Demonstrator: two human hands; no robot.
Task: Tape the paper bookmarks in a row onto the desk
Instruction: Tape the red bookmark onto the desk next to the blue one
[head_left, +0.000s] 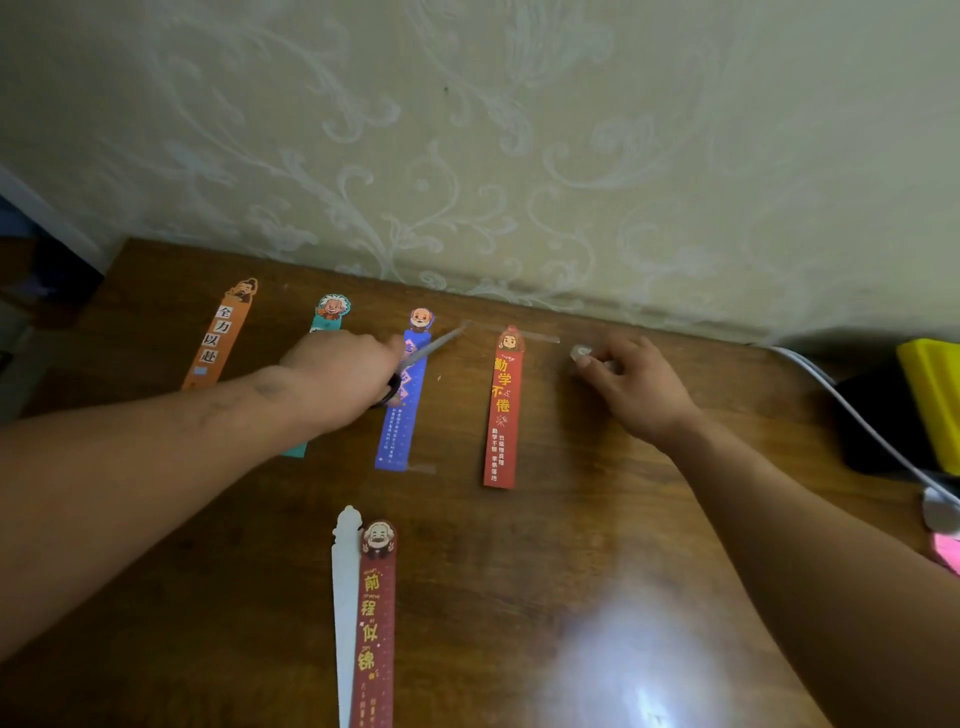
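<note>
**Nearly cut: tape stretched over the fourth bookmark**

Nearest, a dark red bookmark (376, 623) and a white bookmark (345, 597) are lying side by side and touching on the tabletop (587, 509). Both are untaped, with long axes running near to far and heads at the far end.

Farther back, the row is lying the same way: orange bookmark (218, 338), teal bookmark (332, 309), blue bookmark (402, 431) and red bookmark (501, 415), every head pointing toward the wall.

The left hand (343, 374) is gripping scissors (431, 345), whose blades are aiming far-right at a clear tape strip (540, 336) crossing the red bookmark's head. The right hand (634, 384), fingers curled, is pinching what looks like a tape roll (582, 354) just right of that bookmark, though blur is hiding the detail.

As I judge the risks:
- No tape is showing at the red bookmark's near end, so a tug on the strip could be swinging it out of line.
- The left forearm is hanging over the teal bookmark and could be dragging it.
- A slack strip may be curling onto itself once cut.
</note>
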